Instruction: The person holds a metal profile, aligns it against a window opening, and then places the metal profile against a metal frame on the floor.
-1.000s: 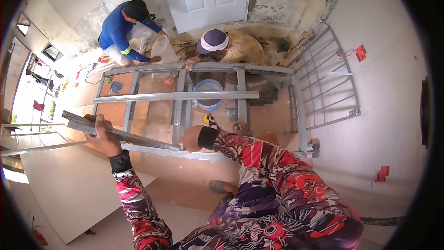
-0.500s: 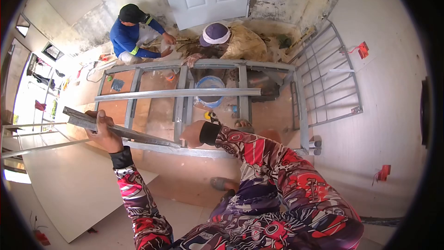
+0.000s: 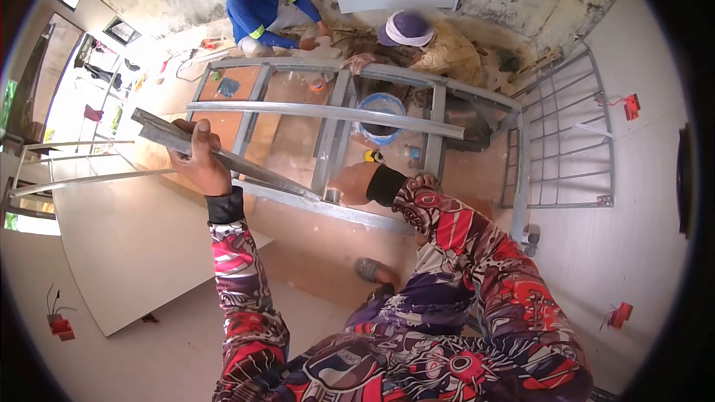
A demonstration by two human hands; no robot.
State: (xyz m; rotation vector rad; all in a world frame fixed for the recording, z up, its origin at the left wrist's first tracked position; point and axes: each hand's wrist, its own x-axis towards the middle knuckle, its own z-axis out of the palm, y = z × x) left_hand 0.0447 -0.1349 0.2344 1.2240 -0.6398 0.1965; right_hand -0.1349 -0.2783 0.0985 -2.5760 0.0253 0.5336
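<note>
The view is swinging and the scene is shifting right, yet the metal channel [image 3: 267,175] is keeping its slant over the near side of the metal frame [image 3: 354,215], so the work is holding steady. The left hand [image 3: 202,169] is gripping it, fingers curling around. The right hand [image 3: 356,182] is bending by its right end; I cannot tell whether it is pinching anything. Beyond, a blue-sleeved co-worker [image 3: 261,16] is sitting straighter.
</note>
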